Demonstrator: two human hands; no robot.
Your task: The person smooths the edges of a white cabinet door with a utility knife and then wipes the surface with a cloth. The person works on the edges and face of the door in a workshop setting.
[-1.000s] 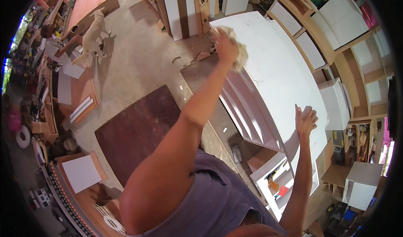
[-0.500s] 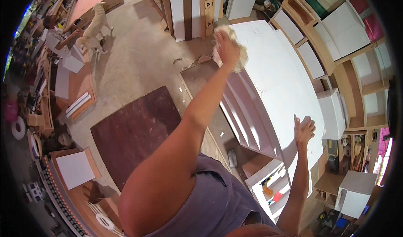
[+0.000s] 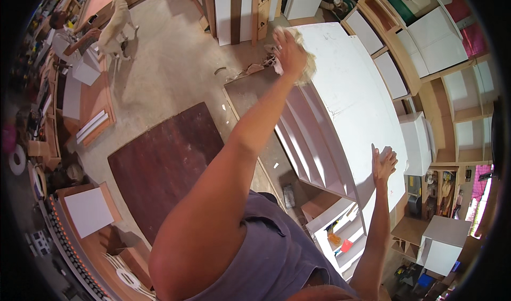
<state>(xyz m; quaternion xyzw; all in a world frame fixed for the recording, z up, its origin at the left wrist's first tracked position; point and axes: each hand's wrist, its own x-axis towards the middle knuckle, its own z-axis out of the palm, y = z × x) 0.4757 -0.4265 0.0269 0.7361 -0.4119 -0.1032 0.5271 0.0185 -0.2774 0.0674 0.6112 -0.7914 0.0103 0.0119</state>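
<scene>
A large white cabinet lies with its broad white panel (image 3: 354, 96) uppermost, and its shelved side (image 3: 311, 136) faces me. At the panel's far left corner, my left hand (image 3: 291, 56) presses a pale, fluffy rag (image 3: 307, 69) against the surface, fingers bent over it. Part of the rag is covered by the hand. Nearer to me on the right, my right hand (image 3: 384, 165) rests on the same panel with its fingers apart and nothing in it. Faint dark scuffs mark the white surface between the two hands.
A dark brown board (image 3: 167, 168) lies on the floor to the left. Cabinet frames (image 3: 383, 50) stand along the right, and upright panels (image 3: 229, 13) lean at the back. At the far left are a seated person (image 3: 69, 45) and a pale dog (image 3: 114, 32).
My left hand and the rag have shifted slightly at the panel's far corner. The right hand stays on the panel. The whole view has moved a little.
</scene>
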